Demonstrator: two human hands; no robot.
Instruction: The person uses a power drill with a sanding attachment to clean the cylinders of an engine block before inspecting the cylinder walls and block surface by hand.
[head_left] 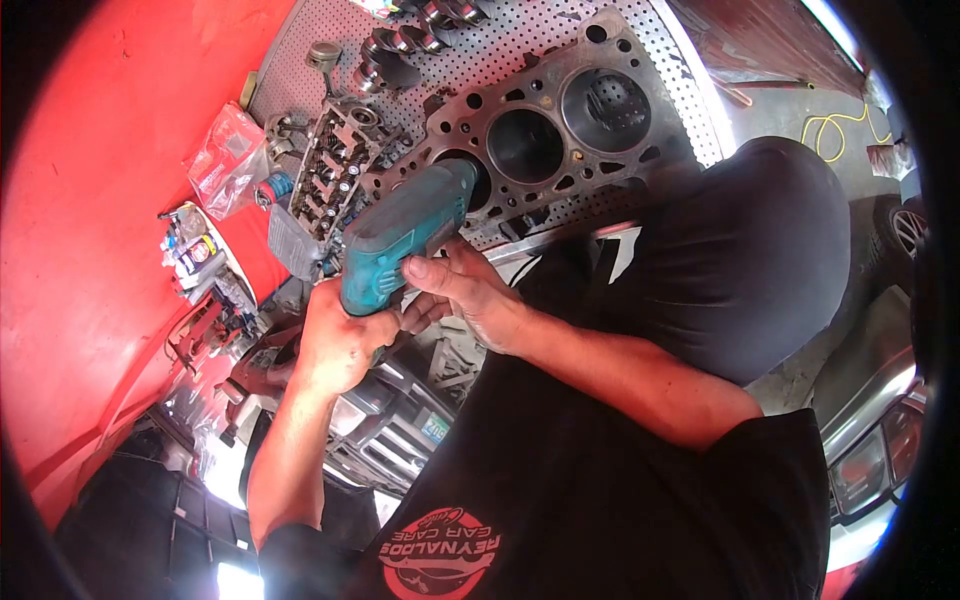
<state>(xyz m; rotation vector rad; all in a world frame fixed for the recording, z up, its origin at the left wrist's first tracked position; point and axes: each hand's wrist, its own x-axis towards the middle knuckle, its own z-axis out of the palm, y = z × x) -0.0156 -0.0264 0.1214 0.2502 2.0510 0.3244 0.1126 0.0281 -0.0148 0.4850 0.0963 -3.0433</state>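
Note:
A teal and black power drill (405, 230) points up and right, its nose over one cylinder bore of the engine block (565, 115). Around the rear grip of the drill, my left hand (345, 340) is closed. My right hand (470, 290) is at the drill's underside, with the thumb against its body and the fingers curled; part of the grip is hidden. Whatever is fitted in the drill's nose cannot be seen. Two more bores show dark and round to the right. A cylinder head with valve springs (330, 180) lies left of the block.
The block rests on a perforated metal tabletop (690, 75). A crankshaft (400, 45) and a piston with rod (323, 60) lie behind. Plastic bags (230, 160) and a bottle (195, 255) are at left. A rounded dark cloth shape (750, 250) is at right, beyond it a yellow cable (825, 125).

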